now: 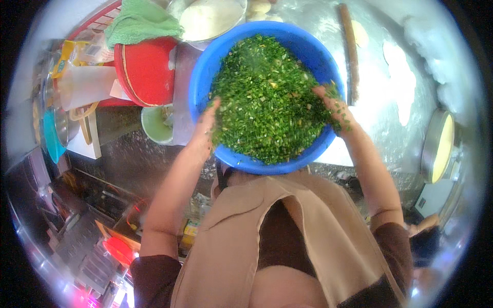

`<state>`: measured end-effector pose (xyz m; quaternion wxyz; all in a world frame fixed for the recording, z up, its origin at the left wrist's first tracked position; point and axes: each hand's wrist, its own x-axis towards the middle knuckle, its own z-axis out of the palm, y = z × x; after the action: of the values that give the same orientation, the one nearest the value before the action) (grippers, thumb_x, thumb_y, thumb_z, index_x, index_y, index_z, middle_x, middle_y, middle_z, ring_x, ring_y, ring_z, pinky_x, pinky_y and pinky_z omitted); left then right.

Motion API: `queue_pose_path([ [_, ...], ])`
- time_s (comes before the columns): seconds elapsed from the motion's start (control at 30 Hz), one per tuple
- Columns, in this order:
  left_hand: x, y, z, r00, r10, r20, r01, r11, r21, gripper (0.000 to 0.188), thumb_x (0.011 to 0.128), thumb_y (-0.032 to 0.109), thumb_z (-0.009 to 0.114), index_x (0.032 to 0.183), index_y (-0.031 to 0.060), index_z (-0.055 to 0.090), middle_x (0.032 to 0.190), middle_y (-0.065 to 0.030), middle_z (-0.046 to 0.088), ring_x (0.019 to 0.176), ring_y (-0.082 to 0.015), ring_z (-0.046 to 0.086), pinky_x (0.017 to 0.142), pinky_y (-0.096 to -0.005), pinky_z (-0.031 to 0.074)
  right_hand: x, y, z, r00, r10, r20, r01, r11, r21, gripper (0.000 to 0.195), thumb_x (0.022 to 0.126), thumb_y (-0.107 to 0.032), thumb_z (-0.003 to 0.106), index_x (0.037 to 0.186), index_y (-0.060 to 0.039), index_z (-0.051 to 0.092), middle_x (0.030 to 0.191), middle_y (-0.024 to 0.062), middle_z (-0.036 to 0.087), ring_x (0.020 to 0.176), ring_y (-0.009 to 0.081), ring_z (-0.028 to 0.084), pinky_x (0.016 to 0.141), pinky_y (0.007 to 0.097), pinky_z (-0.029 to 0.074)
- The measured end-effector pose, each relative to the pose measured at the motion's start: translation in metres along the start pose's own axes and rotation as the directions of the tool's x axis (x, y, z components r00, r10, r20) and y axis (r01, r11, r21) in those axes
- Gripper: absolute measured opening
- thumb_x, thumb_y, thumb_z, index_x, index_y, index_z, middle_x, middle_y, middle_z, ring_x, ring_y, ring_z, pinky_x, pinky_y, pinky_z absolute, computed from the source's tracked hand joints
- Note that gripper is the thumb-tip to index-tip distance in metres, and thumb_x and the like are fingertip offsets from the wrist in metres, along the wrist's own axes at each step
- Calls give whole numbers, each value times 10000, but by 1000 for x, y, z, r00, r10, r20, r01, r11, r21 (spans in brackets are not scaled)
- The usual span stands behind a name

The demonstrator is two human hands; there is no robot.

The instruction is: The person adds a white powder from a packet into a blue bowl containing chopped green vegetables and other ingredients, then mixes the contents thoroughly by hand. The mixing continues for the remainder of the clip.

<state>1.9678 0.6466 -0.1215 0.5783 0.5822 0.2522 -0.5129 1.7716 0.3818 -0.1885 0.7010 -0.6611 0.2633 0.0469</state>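
In front of me a large blue plastic basin [265,169] holds a heap of finely chopped greens [265,100] with small pale and brownish bits mixed in. My left hand [208,125] is at the basin's left side, against the edge of the heap. Opposite it, my right hand [335,106] reaches over the right rim, with green bits stuck to its fingers and wrist. Both hands are blurred, and their fingers are partly hidden by the greens, so their grip does not show.
Right of the basin, a wooden rolling pin [349,54] and flattened dough pieces [400,81] lie on a metal worktop. A round pan [437,146] stands farther right. Behind is a metal bowl [212,19]; to the left are a red bucket [148,73], green cloth [142,23] and green bin [156,125].
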Motion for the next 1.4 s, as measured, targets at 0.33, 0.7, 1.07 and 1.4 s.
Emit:
queue_pose_path([
  [0.33,117,-38,-21,975,32,222,-44,998,49,473,943,380,323,1277,68,447,1168,-114,549,1013,-245,561,874,-396,456,82,5,44,872,421,249,-483,660,576,591,905,-504,374,1332,-96,400,1293,140,484,1175,284,462,955,459,379],
  [0.7,13,-34,2,564,738,370,-814,421,399,395,921,217,391,1283,77,461,1228,-111,539,1142,-273,515,950,-392,434,-32,-69,57,979,-86,-185,67,992,-105,601,861,-517,432,1327,-138,443,1414,152,330,1293,312,335,1045,422,306],
  [1.07,67,-62,6,870,54,489,111,947,-302,449,932,376,382,1206,46,513,1168,-113,581,1042,-241,578,854,-384,495,52,20,78,921,349,175,-309,377,873,497,917,-450,401,1249,-94,503,1187,112,568,1026,259,578,884,449,476],
  [1.4,-6,-43,19,868,448,213,-489,846,214,497,867,279,550,1291,42,444,1217,-139,548,1121,-240,527,940,-354,414,-22,-78,100,969,111,-222,10,876,482,521,910,-383,479,1337,-93,404,1320,108,457,1173,224,472,974,354,394],
])
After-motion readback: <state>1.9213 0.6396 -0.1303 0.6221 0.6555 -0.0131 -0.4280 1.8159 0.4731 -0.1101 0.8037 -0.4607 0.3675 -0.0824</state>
